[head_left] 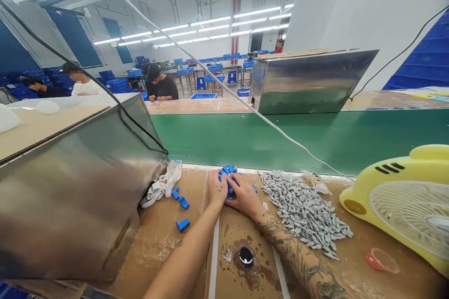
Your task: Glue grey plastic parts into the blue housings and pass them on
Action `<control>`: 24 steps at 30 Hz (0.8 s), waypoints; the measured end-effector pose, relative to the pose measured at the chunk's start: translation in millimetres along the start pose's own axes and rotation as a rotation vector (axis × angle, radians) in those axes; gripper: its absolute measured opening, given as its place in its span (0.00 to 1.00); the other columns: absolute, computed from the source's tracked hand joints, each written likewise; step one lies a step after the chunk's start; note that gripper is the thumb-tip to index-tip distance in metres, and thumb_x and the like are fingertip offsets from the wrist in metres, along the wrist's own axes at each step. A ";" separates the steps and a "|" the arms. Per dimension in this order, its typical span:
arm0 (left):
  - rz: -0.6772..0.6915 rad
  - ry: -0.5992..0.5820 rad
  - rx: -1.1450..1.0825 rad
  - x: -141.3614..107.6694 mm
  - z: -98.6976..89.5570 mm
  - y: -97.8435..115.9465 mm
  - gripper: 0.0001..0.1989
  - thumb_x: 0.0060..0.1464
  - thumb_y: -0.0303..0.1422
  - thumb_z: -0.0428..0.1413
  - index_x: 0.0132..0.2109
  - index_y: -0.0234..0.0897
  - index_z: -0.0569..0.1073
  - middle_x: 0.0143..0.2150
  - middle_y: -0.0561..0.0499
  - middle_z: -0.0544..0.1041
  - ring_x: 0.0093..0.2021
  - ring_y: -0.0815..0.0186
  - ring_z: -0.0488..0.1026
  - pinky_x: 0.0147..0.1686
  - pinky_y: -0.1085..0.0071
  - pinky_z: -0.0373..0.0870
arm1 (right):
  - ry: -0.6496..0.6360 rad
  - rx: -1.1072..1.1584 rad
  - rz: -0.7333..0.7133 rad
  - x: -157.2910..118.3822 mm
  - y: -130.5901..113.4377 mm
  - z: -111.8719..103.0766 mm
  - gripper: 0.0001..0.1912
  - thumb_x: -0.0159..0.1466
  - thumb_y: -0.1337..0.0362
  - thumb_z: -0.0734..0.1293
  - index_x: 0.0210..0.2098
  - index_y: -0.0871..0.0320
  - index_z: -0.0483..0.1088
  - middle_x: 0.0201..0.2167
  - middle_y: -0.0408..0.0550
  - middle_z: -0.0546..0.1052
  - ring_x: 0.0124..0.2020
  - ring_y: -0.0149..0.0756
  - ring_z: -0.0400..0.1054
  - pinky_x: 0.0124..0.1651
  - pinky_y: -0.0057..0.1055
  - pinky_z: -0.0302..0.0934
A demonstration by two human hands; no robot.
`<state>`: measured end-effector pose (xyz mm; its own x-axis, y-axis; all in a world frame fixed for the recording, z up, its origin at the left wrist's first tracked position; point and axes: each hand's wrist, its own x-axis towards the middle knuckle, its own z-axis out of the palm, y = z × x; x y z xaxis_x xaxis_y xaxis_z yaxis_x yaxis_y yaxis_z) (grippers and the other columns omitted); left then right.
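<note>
A round cluster of blue plastic pieces (229, 169) stands near the far edge of the brown work surface. My left hand (218, 188) is closed against its left side. From the right, my right hand (242, 195) reaches over it, fingers bent onto the blue pieces. Both hands partly hide the cluster. Three loose blue parts (183, 225) lie to the left of my hands. A large pile of small grey pieces (305, 208) is spread to the right. Between my forearms sits a small round black object (246, 257) with wet spots around it.
A metal box (77, 187) fills the left side, with a white cloth (164, 184) beside it. A yellow fan (410, 201) and a clear-red dish (381, 260) are at right. Beyond the edge runs a green belt (210, 138); a white cable hangs across. Several people sit farther back.
</note>
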<state>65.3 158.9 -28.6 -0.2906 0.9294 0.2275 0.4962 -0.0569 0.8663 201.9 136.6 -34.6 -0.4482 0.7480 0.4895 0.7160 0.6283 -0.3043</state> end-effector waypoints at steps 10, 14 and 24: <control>-0.062 0.050 0.079 117.1 48.8 1.5 0.13 0.63 0.31 0.47 0.44 0.32 0.75 0.47 0.38 0.77 0.52 0.56 0.72 0.57 0.62 0.65 | -0.037 -0.021 -0.165 107.2 96.4 25.8 0.23 0.60 0.55 0.74 0.49 0.62 0.73 0.54 0.61 0.72 0.57 0.51 0.67 0.59 0.50 0.64; -0.054 0.038 0.099 148.2 63.4 5.3 0.16 0.65 0.33 0.44 0.44 0.32 0.75 0.47 0.38 0.77 0.52 0.56 0.73 0.56 0.63 0.65 | -0.055 -0.047 -0.163 136.4 118.2 28.4 0.23 0.60 0.55 0.74 0.49 0.62 0.72 0.55 0.59 0.72 0.58 0.51 0.66 0.59 0.51 0.63; 0.152 -0.371 0.236 123.0 -52.0 46.8 0.10 0.52 0.34 0.60 0.42 0.39 0.78 0.46 0.44 0.79 0.51 0.55 0.74 0.55 0.65 0.66 | -0.217 -0.072 0.087 94.3 144.9 -52.9 0.19 0.66 0.56 0.66 0.53 0.57 0.73 0.53 0.57 0.75 0.52 0.47 0.71 0.56 0.41 0.63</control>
<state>10.2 251.5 63.1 0.0906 0.9871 0.1320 0.6955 -0.1576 0.7010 291.7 286.8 10.7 -0.4818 0.8321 0.2746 0.7900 0.5481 -0.2746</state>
